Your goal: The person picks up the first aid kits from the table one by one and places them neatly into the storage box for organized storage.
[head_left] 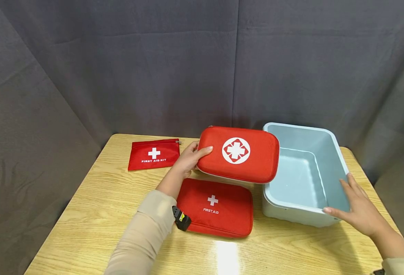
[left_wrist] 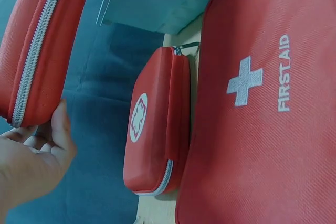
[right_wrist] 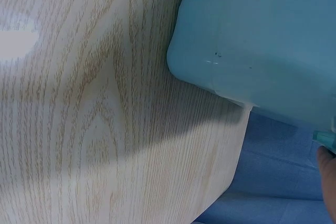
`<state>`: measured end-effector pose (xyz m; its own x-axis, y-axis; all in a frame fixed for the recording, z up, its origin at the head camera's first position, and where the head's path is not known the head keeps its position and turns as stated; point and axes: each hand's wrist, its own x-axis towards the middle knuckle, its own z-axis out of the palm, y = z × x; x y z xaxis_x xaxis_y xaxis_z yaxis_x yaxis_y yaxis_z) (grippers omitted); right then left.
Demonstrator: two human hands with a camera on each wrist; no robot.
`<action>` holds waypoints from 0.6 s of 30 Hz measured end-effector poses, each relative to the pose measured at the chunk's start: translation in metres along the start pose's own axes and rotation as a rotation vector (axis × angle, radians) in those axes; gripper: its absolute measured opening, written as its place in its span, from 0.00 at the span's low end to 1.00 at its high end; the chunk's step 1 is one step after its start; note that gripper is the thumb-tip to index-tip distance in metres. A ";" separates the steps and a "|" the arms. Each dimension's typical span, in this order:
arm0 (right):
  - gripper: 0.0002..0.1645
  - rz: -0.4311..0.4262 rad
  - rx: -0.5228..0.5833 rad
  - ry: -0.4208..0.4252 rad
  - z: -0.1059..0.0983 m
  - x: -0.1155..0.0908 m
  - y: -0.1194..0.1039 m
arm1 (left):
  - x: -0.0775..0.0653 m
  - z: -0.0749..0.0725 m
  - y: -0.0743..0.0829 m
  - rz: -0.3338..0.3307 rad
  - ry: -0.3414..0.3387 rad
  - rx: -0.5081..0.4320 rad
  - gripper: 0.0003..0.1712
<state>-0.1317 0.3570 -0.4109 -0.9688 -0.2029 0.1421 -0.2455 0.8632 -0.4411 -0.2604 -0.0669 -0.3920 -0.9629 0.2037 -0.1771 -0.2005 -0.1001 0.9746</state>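
Note:
My left hand [head_left: 187, 157] grips the left end of a red hard-shell first aid case [head_left: 257, 154], thumb on top and fingers beneath. The case bears a white round emblem with a cross and is held up, its right end overlapping the light blue bin [head_left: 301, 206]. My right hand [head_left: 363, 210] holds the bin's near right corner, thumb along the front rim and fingers over the right rim. In the left wrist view, another red zippered case [left_wrist: 149, 124] with a white emblem sits on the table; the held case hides it in the head view.
A soft red FIRST AID bag [head_left: 219, 217] lies below the held case. Farther left is a flat red FIRST AID KIT pouch [head_left: 153, 154] with a zipper. The wooden table [head_left: 85, 229] backs onto a grey curtain [head_left: 167, 76].

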 end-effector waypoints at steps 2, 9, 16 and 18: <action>0.55 0.002 -0.007 0.005 0.001 -0.001 -0.003 | 0.001 0.000 0.000 0.002 -0.017 -0.002 0.26; 0.56 0.010 -0.020 0.008 0.003 -0.003 -0.009 | 0.005 0.003 0.003 -0.002 -0.034 0.061 0.27; 0.57 0.008 -0.020 0.017 0.002 -0.005 -0.009 | 0.008 0.014 0.008 -0.020 -0.049 0.060 0.29; 0.57 0.011 -0.021 0.018 0.002 -0.005 -0.009 | 0.009 0.017 0.008 -0.020 -0.055 0.043 0.29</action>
<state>-0.1251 0.3496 -0.4096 -0.9706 -0.1855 0.1533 -0.2341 0.8750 -0.4238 -0.2677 -0.0496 -0.3834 -0.9469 0.2590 -0.1904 -0.2109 -0.0538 0.9760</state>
